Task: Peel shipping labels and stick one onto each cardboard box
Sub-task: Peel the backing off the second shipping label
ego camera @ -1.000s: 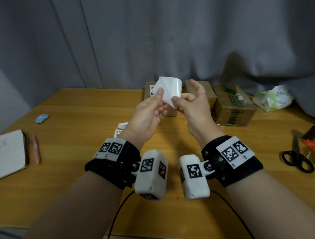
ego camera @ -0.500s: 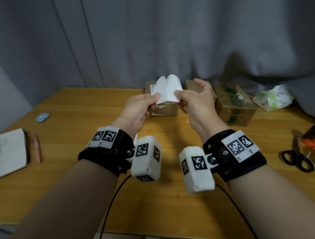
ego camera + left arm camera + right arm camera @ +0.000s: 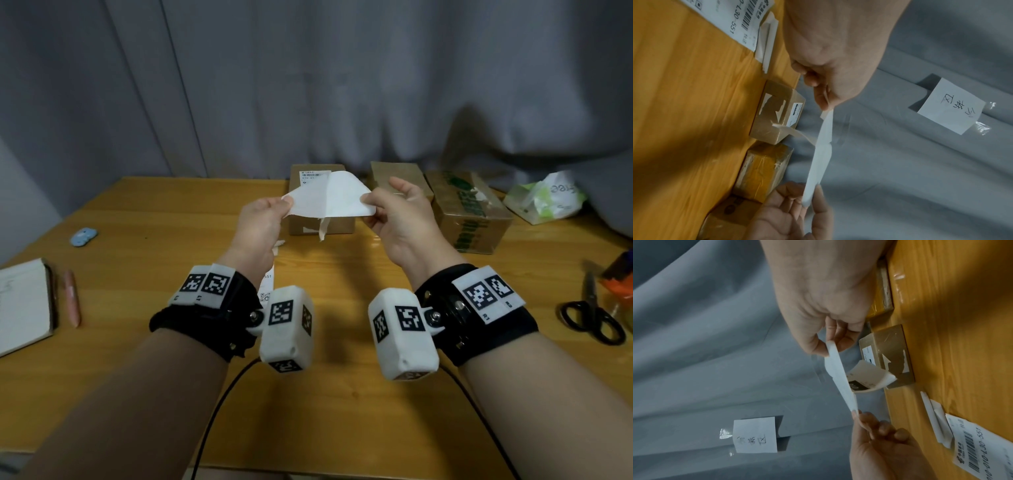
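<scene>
Above the table I hold a white label sheet stretched between both hands. My left hand pinches its left corner and my right hand pinches its right end. In the wrist views the sheet runs edge-on between the left hand and the right hand, and a curled printed flap hangs under its middle. Behind it stand three cardboard boxes: the left box with a label on top, the middle box, and the green-printed right box.
More printed label sheets and peeled strips lie on the wooden table under my left wrist. Scissors lie at the right edge. A notebook and pen sit at the left. A crumpled bag is at the back right.
My hands have moved apart, left hand leftward and right hand rightward, and sunk a little. The sheet went from a curled bundle to spread wide between them.
</scene>
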